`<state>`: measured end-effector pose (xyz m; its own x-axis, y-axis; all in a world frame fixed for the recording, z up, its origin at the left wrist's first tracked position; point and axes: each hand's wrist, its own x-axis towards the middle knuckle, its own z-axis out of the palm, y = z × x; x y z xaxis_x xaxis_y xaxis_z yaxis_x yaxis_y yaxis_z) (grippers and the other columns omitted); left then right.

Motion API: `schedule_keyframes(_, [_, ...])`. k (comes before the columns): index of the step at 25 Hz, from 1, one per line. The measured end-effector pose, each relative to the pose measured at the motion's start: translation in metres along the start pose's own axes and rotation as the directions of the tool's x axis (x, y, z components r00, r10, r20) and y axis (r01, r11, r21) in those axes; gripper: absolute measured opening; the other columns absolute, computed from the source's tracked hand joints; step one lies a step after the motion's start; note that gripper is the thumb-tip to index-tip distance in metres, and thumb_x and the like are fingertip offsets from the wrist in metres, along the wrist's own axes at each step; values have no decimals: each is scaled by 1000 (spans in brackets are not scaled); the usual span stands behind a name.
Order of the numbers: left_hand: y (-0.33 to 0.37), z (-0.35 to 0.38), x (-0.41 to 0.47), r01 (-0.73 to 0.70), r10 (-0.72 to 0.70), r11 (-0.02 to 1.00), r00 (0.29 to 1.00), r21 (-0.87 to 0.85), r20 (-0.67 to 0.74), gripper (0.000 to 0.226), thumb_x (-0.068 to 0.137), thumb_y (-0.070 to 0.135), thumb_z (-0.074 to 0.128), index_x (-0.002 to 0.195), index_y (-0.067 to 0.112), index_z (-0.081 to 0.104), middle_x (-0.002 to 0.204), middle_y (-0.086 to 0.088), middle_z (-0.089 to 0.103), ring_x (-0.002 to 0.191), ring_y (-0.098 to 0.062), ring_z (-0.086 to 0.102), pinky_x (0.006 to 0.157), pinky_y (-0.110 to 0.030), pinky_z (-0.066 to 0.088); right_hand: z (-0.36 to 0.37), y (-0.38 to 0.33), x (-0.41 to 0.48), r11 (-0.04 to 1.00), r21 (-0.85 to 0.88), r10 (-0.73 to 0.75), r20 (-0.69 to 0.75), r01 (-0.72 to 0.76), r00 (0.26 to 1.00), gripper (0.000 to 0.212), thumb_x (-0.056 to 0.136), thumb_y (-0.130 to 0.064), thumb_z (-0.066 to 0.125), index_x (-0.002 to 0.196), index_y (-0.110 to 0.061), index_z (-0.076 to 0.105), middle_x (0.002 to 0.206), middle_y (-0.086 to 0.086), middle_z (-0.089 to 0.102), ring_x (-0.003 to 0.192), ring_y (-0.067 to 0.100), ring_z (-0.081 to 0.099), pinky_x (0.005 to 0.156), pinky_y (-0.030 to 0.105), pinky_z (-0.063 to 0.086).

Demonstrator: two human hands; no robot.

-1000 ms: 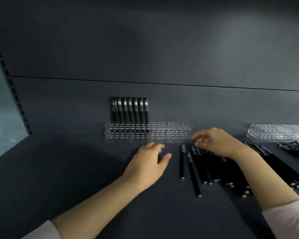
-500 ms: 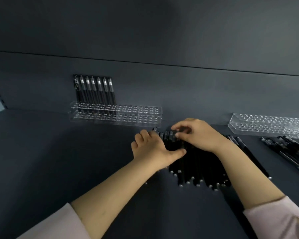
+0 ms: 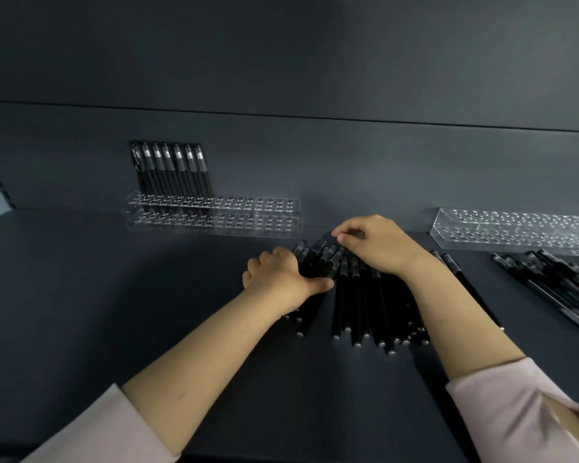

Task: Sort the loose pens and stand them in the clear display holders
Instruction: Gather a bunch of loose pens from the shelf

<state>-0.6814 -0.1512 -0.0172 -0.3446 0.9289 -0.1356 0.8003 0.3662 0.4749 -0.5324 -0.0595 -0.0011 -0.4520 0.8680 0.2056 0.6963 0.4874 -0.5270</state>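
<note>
Black loose pens (image 3: 358,305) heaped flat on the dark shelf (image 3: 114,295), a little right of its middle and just short of the back edge, directly under both hands. Long axes roughly front to back, caps fanned toward the back edge, silver tips toward the front edge. Left hand (image 3: 278,279) cupped against the left flank of the heap, fingers curled, thumb laid across the barrels, grasping that side. Right hand (image 3: 378,248) arched over the cap ends, fingertips (image 3: 340,236) pinching at a cap or two; exact number impossible to tell. Seemingly mid-gather, squaring a bunch before lifting. Left holder (image 3: 214,215) against the back edge, beyond and to the left of the hands, nearer the left hand, with a row of standing pens (image 3: 171,168) upright in its left end and many holes free toward its right end. Hence, probably, a turn of each pen from flat to upright, then a carry leftward and back. Right holder (image 3: 515,228) toward the back right corner, well apart from the hands, a second heap (image 3: 555,285) lying just in front of it.
</note>
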Motion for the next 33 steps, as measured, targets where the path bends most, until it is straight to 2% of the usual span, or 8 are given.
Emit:
schedule_keyframes(6, [-2,-1,-3,-22,22,997,1000,-76,5,72,78,63,67,127,14,48,133,-6,51,130,-30,39,103,-42,40,2,1,1,1000,-3,12,24,-12,1000,19,94,-22,56,105,-20,71,107,-5,68,92,6,54,76,11,33])
schedule_keyframes(9, [1,1,-6,-65,62,977,998,-202,-25,64,77,50,76,120,12,48,122,-6,57,117,-28,52,95,-42,48,3,1,2,1000,-8,13,18,-13,1000,18,94,-23,57,104,-19,71,106,-4,69,90,6,54,72,9,32])
schedule_keyframes(13, [4,2,-9,-52,56,958,998,-283,6,69,73,42,81,123,12,43,118,-5,60,109,-26,60,87,-39,53,4,0,2,1000,-13,11,9,-11,1000,19,94,-22,56,103,-18,72,107,-2,69,92,8,55,71,9,31])
schedule_keyframes(17, [4,3,-5,-85,100,957,994,-279,40,40,75,40,80,103,15,64,96,-3,70,88,-20,68,82,-41,57,3,-1,2,1000,4,29,9,-29,1000,20,94,-24,55,104,-19,71,111,-1,69,102,13,59,78,15,36])
schedule_keyframes(22, [4,5,-6,-101,125,952,990,-289,65,27,79,38,77,91,16,66,85,-3,70,78,-18,68,64,-29,51,2,0,2,1000,15,27,4,-27,1000,23,95,-23,52,108,-19,71,114,-3,68,99,10,57,76,12,33])
schedule_keyframes(26, [7,6,-10,-154,164,951,986,-268,15,26,80,34,74,93,17,59,84,1,65,74,-14,63,55,-25,44,1,-1,1,997,75,21,13,-22,1000,24,96,-24,53,111,-19,71,115,-5,68,106,9,58,84,16,35])
schedule_keyframes(29, [8,3,-12,-164,165,952,986,-260,-16,31,80,33,75,89,22,48,84,5,57,70,-9,57,51,-23,36,1,-1,0,976,215,34,12,-36,999,22,94,-26,57,111,-22,71,102,-12,69,96,7,61,84,17,43])
schedule_keyframes(33, [-1,-6,-6,-114,127,892,992,-438,-1,21,82,18,72,97,13,59,82,-2,69,70,-14,66,56,-26,51,-2,1,-1,939,331,98,1,-93,995,17,94,-32,56,103,-28,70,88,-12,70,83,10,65,88,28,51])
